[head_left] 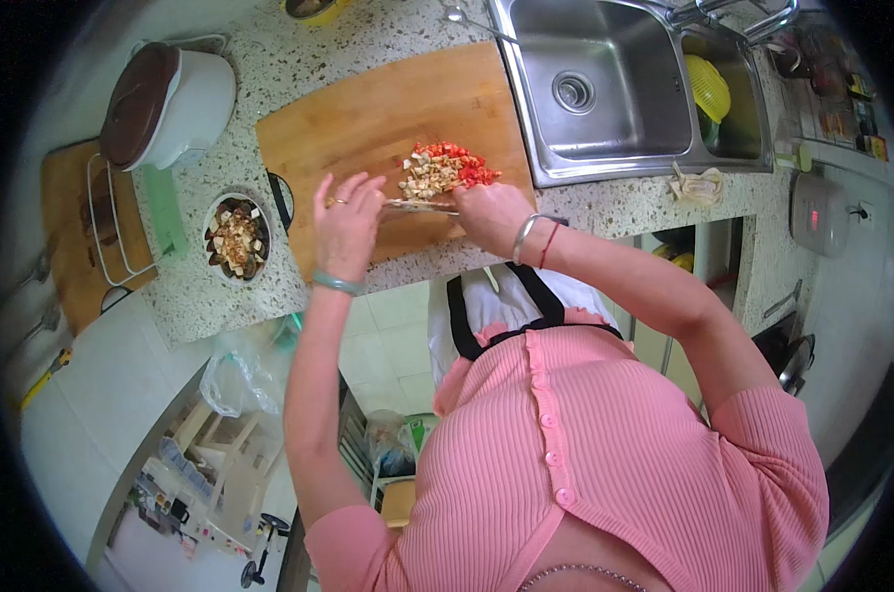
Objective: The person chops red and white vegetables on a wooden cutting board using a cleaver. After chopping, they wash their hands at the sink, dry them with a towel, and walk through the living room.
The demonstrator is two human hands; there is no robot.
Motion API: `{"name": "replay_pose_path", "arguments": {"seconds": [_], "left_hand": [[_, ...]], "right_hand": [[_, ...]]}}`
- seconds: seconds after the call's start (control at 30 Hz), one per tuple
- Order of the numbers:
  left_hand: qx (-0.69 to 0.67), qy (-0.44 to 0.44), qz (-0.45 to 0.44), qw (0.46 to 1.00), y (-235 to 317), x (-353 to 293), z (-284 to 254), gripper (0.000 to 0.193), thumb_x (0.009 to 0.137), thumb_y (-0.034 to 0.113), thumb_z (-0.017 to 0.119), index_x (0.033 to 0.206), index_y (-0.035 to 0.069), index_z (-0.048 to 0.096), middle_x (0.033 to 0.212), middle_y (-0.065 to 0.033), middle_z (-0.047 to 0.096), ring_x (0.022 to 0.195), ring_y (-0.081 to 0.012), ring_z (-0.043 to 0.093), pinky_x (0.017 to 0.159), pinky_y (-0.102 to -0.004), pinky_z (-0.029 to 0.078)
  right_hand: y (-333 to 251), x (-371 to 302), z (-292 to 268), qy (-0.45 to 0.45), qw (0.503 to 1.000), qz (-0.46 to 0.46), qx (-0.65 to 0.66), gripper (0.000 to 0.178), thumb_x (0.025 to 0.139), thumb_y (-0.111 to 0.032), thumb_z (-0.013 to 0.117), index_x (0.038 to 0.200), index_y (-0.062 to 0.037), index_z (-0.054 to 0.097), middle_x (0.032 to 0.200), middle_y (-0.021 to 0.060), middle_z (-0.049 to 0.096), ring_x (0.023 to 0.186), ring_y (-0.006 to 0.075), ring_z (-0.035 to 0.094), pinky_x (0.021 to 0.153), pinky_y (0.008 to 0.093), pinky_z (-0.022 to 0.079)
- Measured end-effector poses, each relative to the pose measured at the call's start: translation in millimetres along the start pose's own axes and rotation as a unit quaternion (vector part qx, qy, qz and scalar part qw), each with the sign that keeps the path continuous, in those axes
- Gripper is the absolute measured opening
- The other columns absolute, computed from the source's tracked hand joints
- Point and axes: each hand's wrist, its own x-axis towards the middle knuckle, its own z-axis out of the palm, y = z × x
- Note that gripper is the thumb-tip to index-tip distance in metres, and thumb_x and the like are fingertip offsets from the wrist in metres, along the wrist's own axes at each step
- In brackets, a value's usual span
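Observation:
My right hand (496,219) is closed around the handle of a kitchen knife (419,206) at the front of the wooden cutting board (338,128). The blade lies sideways, pointing left, with bits stuck to it. At its tip is my left hand (348,227), fingers apart and slightly bent, the thumb side close to the blade; whether it touches is blurred. Just beyond the knife lies a heap of chopped pale bits (430,176) beside chopped red pepper (475,171). Left of the board stands a white bowl (210,219) of dark slices, pale cubes and brown crumbs.
A double steel sink (615,163) borders the board's right side, with a yellow strainer (707,87) in its smaller basin. A folded cloth (699,185) lies at its front edge. At the left are a white pot with a brown lid (136,109) and another wooden board (67,217).

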Motion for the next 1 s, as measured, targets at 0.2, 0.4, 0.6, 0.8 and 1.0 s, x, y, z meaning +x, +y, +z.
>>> {"name": "replay_pose_path", "arguments": {"seconds": [0.2, 0.4, 0.6, 0.8, 1.0], "left_hand": [[-0.024, -0.102, 0.054, 0.993, -35, 17, -15, 0.019, 0.078, 0.011, 0.070, 0.093, 0.012, 0.057, 0.107, -0.0005, 0.067, 0.115, -0.0202, 0.058, 0.107, -0.0502, 0.034], [-0.026, -0.087, 0.068, 0.994, -27, 45, 3, 0.020, 0.079, 0.012, 0.070, 0.096, 0.012, 0.059, 0.107, 0.0025, 0.068, 0.106, -0.0170, 0.062, 0.103, -0.0431, 0.038], [-0.058, -0.066, -0.013, 0.996, -9, 53, -1, 0.027, 0.083, 0.016, 0.069, 0.109, 0.013, 0.062, 0.100, 0.0003, 0.071, 0.096, -0.0174, 0.065, 0.098, -0.0405, 0.041], [-0.047, 0.055, -0.070, 0.995, 8, 44, 34, 0.014, 0.083, 0.010, 0.063, 0.095, 0.008, 0.056, 0.104, -0.0032, 0.069, 0.102, -0.0206, 0.064, 0.100, -0.0441, 0.042], [0.008, 0.070, -0.082, 0.994, 26, 39, 44, 0.010, 0.087, 0.011, 0.057, 0.096, 0.008, 0.057, 0.118, -0.0058, 0.067, 0.110, -0.0200, 0.062, 0.108, -0.0478, 0.037]], "right_hand": [[-23, 21, 21, -0.090, 0.986, 0.060, 0.127, 0.025, 0.086, -0.021, 0.061, 0.088, 0.0008, 0.071, 0.092, 0.0240, 0.069, 0.088, 0.0369, 0.069, 0.078, 0.0450, 0.056], [7, 18, 9, -0.070, 0.992, 0.062, 0.083, 0.025, 0.087, -0.025, 0.060, 0.087, -0.0016, 0.071, 0.090, 0.0234, 0.069, 0.087, 0.0371, 0.069, 0.077, 0.0448, 0.056], [21, 28, -69, -0.076, 0.995, 0.036, -0.054, 0.021, 0.087, -0.018, 0.056, 0.086, -0.0036, 0.072, 0.092, 0.0196, 0.071, 0.087, 0.0346, 0.070, 0.076, 0.0431, 0.056], [41, 57, -69, -0.088, 0.986, -0.020, -0.138, 0.021, 0.089, -0.018, 0.054, 0.087, -0.0058, 0.072, 0.094, 0.0183, 0.071, 0.088, 0.0327, 0.070, 0.075, 0.0411, 0.056], [54, 45, -47, -0.042, 0.989, -0.039, -0.133, 0.021, 0.090, -0.020, 0.054, 0.087, -0.0065, 0.070, 0.087, 0.0172, 0.071, 0.085, 0.0319, 0.071, 0.072, 0.0414, 0.056]]}}
